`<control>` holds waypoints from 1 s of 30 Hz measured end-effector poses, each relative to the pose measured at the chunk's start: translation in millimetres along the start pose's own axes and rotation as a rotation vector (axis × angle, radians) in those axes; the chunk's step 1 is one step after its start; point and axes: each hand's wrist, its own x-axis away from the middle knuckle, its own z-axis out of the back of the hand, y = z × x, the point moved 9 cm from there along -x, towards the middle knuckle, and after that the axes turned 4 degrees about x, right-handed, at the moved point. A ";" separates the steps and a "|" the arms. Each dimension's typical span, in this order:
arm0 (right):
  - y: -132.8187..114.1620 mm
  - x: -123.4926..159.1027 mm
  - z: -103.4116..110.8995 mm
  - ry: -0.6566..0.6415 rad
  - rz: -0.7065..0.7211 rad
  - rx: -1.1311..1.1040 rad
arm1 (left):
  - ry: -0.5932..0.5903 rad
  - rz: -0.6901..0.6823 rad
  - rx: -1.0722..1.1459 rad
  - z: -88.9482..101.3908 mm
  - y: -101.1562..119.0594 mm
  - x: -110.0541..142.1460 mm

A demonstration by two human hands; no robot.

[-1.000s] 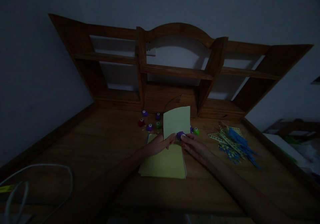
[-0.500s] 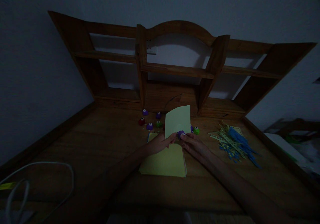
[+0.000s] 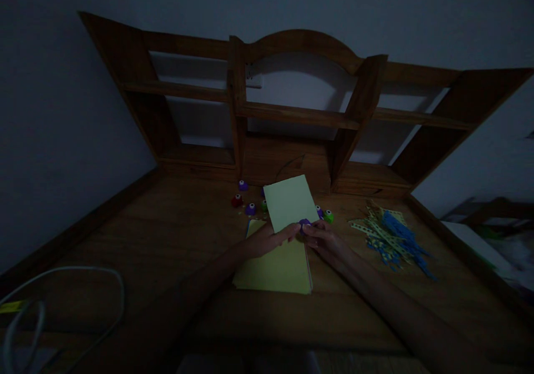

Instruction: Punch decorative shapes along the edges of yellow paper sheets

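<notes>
Purple paper punch (image 3: pixel 305 225) sits below and right of the frame's centre, gripped by the right hand (image 3: pixel 328 240); the left hand (image 3: pixel 270 242), as far as the dimness shows, pinches a pale sheet (image 3: pixel 289 200) over a yellow paper stack (image 3: pixel 273 272).

1 purple punch (image 3: pixel 305 223): small, rounded, held up, partly hidden by fingers. Sits at near-right corner of 1 pale yellow-green sheet (image 3: pixel 289 202). Sheet is rectangular, nearly flat, far edge skewed left, raised above far end of yellow paper stack (image 3: pixel 273 271). Can't tell if sheet edge is inside punch slot.
</notes>
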 end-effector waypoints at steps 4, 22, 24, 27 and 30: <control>2.3 0.2 0.9 0.004 -0.006 0.003 | 0.144 0.049 0.123 14.5 5.5 4.6; -7.2 5.6 -11.9 -0.040 0.027 0.154 | 0.304 -0.005 0.062 32.3 -3.2 -2.5; -6.8 6.5 -13.3 -0.052 0.025 0.165 | 0.364 -0.004 0.055 37.9 -1.2 -0.6; -5.8 7.1 -12.2 -0.033 0.020 0.160 | 0.422 0.010 0.066 44.9 2.3 2.6; -4.4 7.1 -7.6 0.020 0.005 0.115 | 0.412 0.035 0.119 52.1 0.2 1.8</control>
